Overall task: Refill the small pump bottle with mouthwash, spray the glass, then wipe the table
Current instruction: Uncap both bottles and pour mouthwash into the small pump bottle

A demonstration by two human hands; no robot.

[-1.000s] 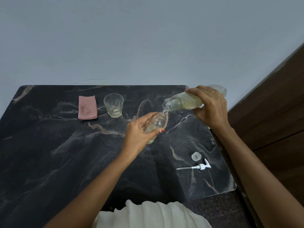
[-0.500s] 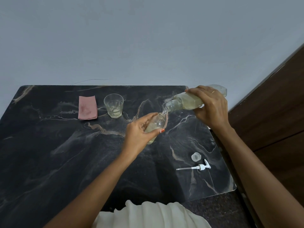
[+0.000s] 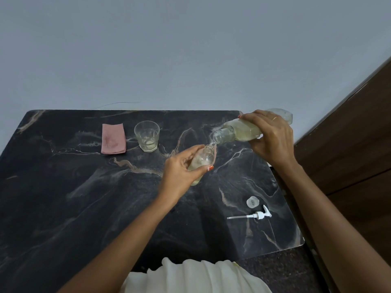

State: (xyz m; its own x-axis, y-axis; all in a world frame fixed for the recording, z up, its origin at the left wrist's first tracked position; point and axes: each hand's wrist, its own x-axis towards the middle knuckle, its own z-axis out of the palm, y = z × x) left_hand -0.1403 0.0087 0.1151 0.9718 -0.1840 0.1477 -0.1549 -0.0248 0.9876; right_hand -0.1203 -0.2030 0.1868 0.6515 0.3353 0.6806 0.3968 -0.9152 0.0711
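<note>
Both hands are busy: my left hand point(image 3: 179, 172) grips the small pump bottle point(image 3: 200, 163) while my right hand point(image 3: 273, 136) tips the mouthwash bottle point(image 3: 237, 133) over its neck, above the surface point(image 3: 84, 197).

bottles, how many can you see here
2: the small pump bottle gripped in the left hand over the table, and the large mouthwash bottle tilted in the right hand, its mouth above the small one's neck. None seems hidden.
</note>
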